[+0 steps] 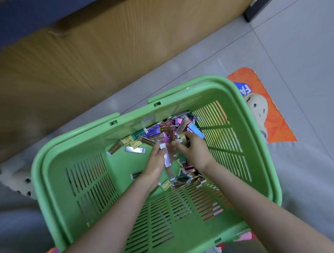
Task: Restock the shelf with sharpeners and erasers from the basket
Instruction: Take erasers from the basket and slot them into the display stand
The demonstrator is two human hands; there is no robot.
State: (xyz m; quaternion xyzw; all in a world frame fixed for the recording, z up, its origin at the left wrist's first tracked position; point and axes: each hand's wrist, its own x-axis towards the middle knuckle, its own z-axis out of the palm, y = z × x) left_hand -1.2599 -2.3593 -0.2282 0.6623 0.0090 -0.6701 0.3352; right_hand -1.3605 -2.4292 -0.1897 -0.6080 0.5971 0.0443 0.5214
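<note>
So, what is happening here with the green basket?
A person reaches both hands into the green basket, which stands on a tiled floor. The left hand grips a shiny packet. The right hand pinches some small packets just above the pile of wrapped items on the basket bottom.

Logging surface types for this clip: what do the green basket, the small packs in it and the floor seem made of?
The green basket: moulded plastic, smooth with a slight sheen; slotted walls, one uniform colour.
The small packs: probably foil or metallised wrapping; they glint purple, pink and silver; contents hidden.
The floor: likely glazed grey tile; thin joint lines, soft reflections.
</note>
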